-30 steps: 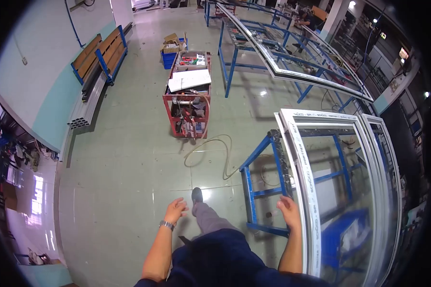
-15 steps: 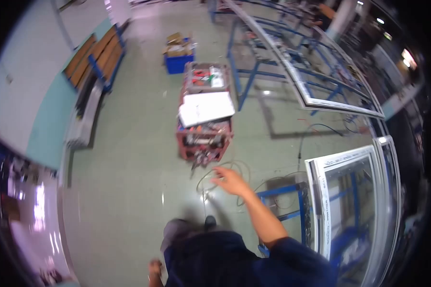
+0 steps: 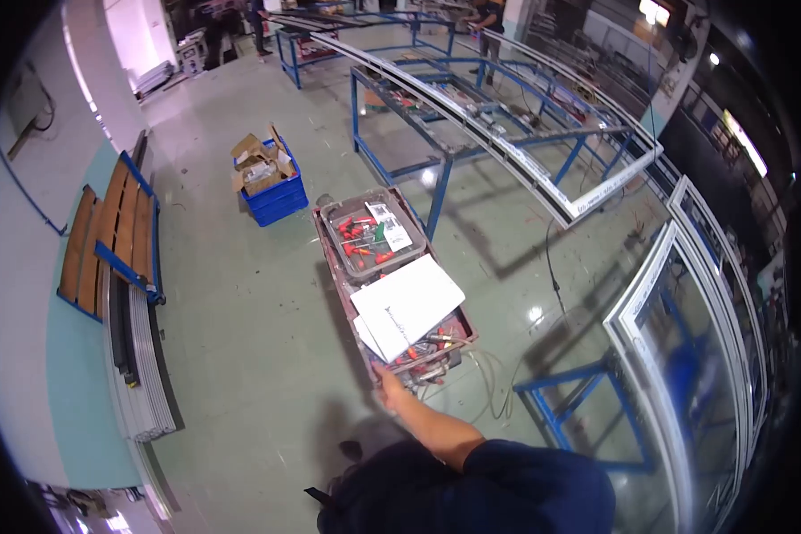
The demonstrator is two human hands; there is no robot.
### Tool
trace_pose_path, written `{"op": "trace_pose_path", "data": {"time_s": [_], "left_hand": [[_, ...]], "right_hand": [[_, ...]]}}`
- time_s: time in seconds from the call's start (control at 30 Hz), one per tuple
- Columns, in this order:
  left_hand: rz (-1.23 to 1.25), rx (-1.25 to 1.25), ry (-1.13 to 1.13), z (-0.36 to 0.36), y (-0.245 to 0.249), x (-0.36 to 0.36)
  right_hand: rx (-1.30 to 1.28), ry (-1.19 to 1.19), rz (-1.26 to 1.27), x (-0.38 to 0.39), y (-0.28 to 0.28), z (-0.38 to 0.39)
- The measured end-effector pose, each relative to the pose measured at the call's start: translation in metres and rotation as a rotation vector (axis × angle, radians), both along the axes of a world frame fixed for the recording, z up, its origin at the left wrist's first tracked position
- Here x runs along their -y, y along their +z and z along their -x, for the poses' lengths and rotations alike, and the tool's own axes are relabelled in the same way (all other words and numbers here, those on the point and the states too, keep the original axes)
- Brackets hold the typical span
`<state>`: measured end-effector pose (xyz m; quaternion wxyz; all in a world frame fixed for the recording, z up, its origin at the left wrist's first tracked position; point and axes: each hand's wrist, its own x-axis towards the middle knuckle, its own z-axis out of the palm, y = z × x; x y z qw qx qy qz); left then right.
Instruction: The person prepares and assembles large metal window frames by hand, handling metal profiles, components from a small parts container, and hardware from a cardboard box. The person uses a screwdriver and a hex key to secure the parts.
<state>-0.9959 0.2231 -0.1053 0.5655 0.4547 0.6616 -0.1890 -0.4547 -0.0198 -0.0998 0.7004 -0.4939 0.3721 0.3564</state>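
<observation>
A worker's right hand [image 3: 392, 390] reaches the near left corner of a red tool cart [image 3: 340, 283] standing on a shop floor [image 3: 240, 356]; its fingers are partly hidden, so whether they grasp the edge cannot be told. A white board [image 3: 414, 307] lies askew across the cart's middle, with tools showing at the near edge. At the far end, a grey tray [image 3: 336, 238] holds red-handled tools [image 3: 354, 251]. Beyond the far left corner sits a blue crate [image 3: 279, 203] of opened cardboard boxes [image 3: 262, 173]. Right of the cart, a hose [image 3: 498, 378] loops on the floor near a glazed white frame [image 3: 654, 392]; another person [image 3: 489, 27] stands in the background.
</observation>
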Motion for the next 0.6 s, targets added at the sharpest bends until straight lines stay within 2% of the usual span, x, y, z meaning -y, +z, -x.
{"op": "trace_pose_path", "data": {"time_s": [0.03,0.07,0.1,0.17,0.2,0.23,0.33,0.43,0.5,0.6], "left_hand": [[-0.069,0.055,0.017,-0.026,0.001,-0.056],[-0.112,0.221,0.148,-0.07,0.001,-0.121],[-0.253,0.148,0.121,-0.122,0.008,-0.179],[-0.424,0.386,0.036,-0.207,0.016,-0.288],[-0.503,0.411,0.02,-0.259,0.027,-0.326],[-0.582,0.476,-0.022,-0.32,0.059,-0.342],[-0.53,0.64,-0.202,-0.482,0.095,-0.38],[-0.355,0.714,-0.319,-0.612,0.082,-0.378],[-0.248,0.682,-0.387,-0.661,0.059,-0.366],[-0.218,0.569,-0.687,-0.696,0.038,-0.363]], "right_hand": [[-0.042,-0.117,0.039,-0.009,-0.011,-0.016],[-0.035,-0.199,0.081,-0.015,-0.02,-0.024],[-0.03,-0.279,0.121,-0.024,-0.007,-0.023],[-0.002,-0.392,0.134,-0.037,0.005,-0.025],[-0.026,-0.444,0.132,-0.039,0.01,-0.03],[-0.039,-0.466,0.175,-0.044,0.022,-0.033],[-0.09,-0.523,0.201,-0.058,0.055,-0.054],[-0.089,-0.512,0.202,-0.072,0.055,-0.085],[-0.103,-0.5,0.19,-0.085,0.051,-0.103],[-0.115,-0.506,0.26,-0.107,0.037,-0.137]]}}
